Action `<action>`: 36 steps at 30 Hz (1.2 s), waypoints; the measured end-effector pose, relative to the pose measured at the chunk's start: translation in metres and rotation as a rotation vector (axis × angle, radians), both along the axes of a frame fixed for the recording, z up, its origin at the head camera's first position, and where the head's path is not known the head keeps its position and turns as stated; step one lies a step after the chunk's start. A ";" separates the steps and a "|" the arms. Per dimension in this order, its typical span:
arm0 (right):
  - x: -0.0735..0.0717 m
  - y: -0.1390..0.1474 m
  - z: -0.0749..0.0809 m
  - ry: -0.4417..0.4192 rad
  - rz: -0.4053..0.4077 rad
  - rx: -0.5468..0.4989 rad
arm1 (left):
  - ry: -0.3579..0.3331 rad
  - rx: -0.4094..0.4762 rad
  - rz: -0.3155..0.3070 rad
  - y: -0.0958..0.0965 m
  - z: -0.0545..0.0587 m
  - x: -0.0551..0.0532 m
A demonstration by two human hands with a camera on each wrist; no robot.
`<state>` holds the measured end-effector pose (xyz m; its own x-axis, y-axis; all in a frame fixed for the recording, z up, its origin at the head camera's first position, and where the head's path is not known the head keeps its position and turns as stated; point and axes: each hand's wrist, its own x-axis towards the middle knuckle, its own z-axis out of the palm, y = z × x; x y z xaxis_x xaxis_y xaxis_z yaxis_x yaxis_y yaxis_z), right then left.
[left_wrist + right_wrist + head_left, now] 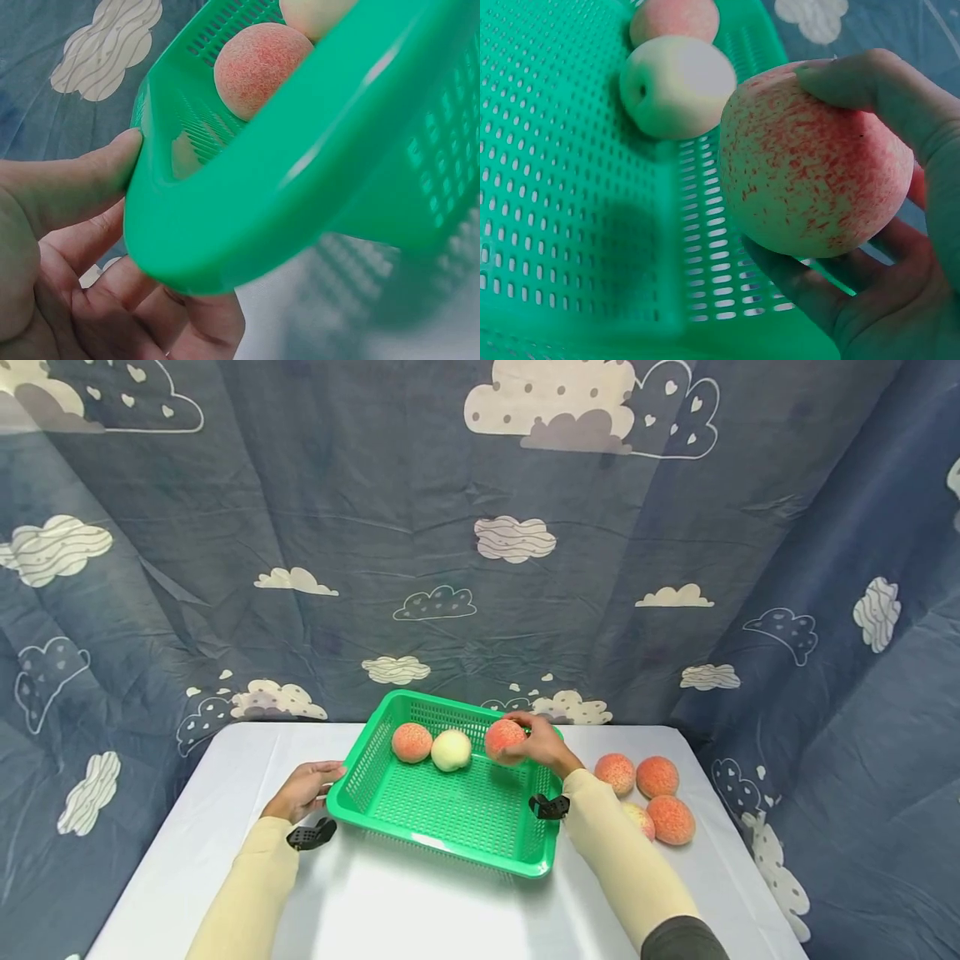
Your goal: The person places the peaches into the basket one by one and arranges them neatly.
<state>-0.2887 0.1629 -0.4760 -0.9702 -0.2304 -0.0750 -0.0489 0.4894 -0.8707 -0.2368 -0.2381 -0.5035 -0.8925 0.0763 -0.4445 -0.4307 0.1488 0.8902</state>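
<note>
A green plastic basket (450, 810) with perforated walls sits on the table, turned slightly. My left hand (306, 789) grips its left corner; in the left wrist view the thumb (112, 157) touches the rim and the fingers curl beneath it. Over the basket's far right part, my right hand (542, 743) holds a reddish peach (817, 165), thumb on top and fingers below. Along the basket's far side lie another reddish peach (412, 742) and a pale cream peach (452, 750), side by side.
Right of the basket, on the white-covered table (187, 860), several more peaches (671, 820) lie in a cluster beside my right forearm. One yellowish peach (639, 818) is partly hidden by the sleeve. A dark cloud-patterned curtain (420, 568) hangs behind the table.
</note>
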 end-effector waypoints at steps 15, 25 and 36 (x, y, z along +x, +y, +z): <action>-0.008 -0.030 -0.041 0.012 -0.107 0.092 | 0.002 -0.008 0.003 -0.001 0.001 -0.003; -0.002 -0.038 -0.055 0.004 -0.082 0.195 | -0.005 -0.005 0.005 0.000 -0.001 -0.003; -0.001 -0.041 -0.058 0.118 -0.007 0.323 | -0.009 -0.015 0.014 0.000 -0.003 -0.003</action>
<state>-0.2901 0.1221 -0.5340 -0.9779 -0.2068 -0.0301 -0.1362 0.7399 -0.6588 -0.2400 -0.2382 -0.5063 -0.8896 0.0572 -0.4531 -0.4403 0.1566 0.8841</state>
